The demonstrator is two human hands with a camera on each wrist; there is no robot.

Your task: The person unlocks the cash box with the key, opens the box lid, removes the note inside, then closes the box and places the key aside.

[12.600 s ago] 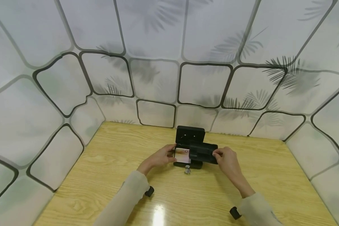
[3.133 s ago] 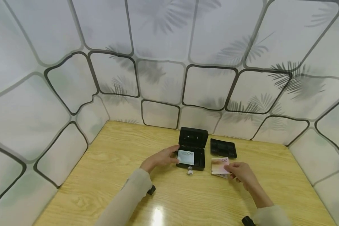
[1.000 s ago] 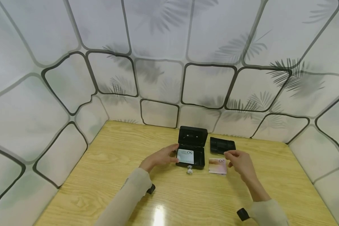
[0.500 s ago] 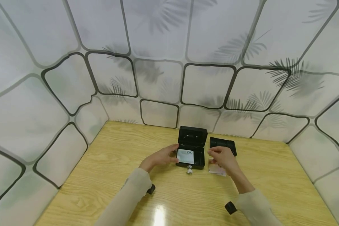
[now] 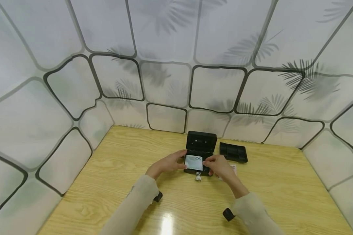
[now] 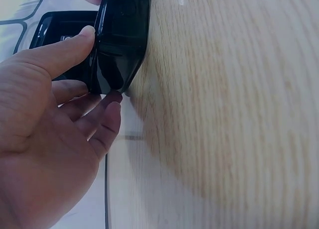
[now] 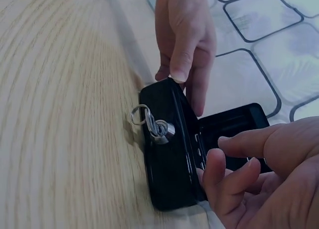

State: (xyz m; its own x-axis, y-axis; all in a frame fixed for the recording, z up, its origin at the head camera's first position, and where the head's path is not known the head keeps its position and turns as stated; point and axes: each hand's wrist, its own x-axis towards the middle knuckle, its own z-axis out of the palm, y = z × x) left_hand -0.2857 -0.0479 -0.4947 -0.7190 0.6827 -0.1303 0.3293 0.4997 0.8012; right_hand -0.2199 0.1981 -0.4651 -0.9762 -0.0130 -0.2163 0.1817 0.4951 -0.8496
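A black cash box (image 5: 191,171) stands with its lid (image 5: 201,140) raised. Inside lies a greenish 50 banknote (image 5: 193,163). My left hand (image 5: 169,165) grips the box's left end; in the left wrist view the thumb (image 6: 75,47) lies on the rim and the fingers bend round the outside. My right hand (image 5: 221,168) reaches over the box's right part, its fingertips at the note's right edge in the head view. The right wrist view shows its thumb and fingers slightly apart, nothing visible between them. Keys on a ring (image 7: 162,132) hang from the front lock.
The black compartment tray (image 5: 233,152) lies on the wooden table (image 5: 129,147) to the right of the box. A pink 20 banknote (image 5: 234,167) lies in front of it, mostly hidden by my right hand. Patterned cloth walls (image 5: 164,119) rise behind the table and at its sides.
The right hand lifted the tray from the box onto the table, then laid the pink banknote beside the box. It has since moved left, empty, to the green note. The left hand stays put.
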